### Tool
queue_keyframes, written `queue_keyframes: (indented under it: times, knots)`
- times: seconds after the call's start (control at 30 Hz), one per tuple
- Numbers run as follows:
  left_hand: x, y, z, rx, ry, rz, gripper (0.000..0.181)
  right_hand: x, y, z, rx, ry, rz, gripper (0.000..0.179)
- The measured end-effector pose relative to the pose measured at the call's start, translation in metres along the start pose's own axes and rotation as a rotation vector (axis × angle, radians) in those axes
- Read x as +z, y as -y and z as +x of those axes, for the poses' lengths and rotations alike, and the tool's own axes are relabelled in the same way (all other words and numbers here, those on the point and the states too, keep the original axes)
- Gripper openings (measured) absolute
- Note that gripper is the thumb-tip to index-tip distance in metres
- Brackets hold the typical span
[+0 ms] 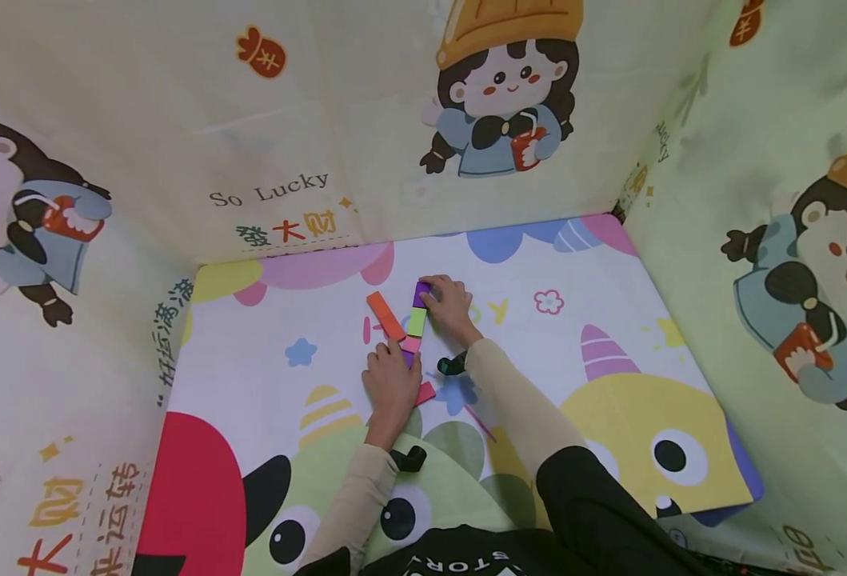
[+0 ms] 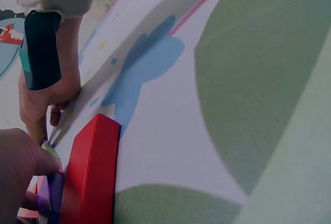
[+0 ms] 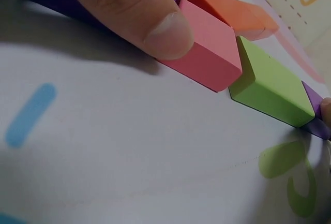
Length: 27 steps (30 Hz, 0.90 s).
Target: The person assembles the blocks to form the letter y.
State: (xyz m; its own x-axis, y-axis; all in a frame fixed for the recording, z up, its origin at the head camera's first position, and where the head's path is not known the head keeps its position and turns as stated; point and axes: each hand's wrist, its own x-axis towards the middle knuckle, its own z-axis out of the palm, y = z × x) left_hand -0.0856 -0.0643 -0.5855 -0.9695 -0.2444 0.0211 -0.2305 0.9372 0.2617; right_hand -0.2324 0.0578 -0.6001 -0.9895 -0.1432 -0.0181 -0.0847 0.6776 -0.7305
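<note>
A row of blocks runs away from the person on the printed mat. At its far end my right hand [image 1: 452, 308] pinches a purple block [image 1: 420, 294]. Touching that is a light green block [image 1: 417, 322], then a pink block [image 3: 209, 45]. My left hand [image 1: 389, 384] holds the near purple block [image 1: 409, 358] between thumb and fingers, its thumb tip reaching the pink block's side in the right wrist view. An orange block [image 1: 385, 315] slants off to the left, its near end beside the pink one. A red block [image 2: 93, 172] lies by the left hand.
The play mat [image 1: 509, 296] carries cartoon prints and has patterned cloth walls [image 1: 365, 120] at the back and both sides. Black wrist cameras sit on the left wrist [image 1: 409, 459] and right wrist [image 1: 452, 366].
</note>
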Motion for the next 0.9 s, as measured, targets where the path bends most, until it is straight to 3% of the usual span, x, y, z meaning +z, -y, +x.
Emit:
queue_keyframes:
  times: [0.9]
  knots:
    - [0.0038, 0.0022, 0.0008, 0.041, -0.036, -0.009, 0.045, -0.0013, -0.0026, -0.0046, -0.037, 0.005, 0.025, 0.039]
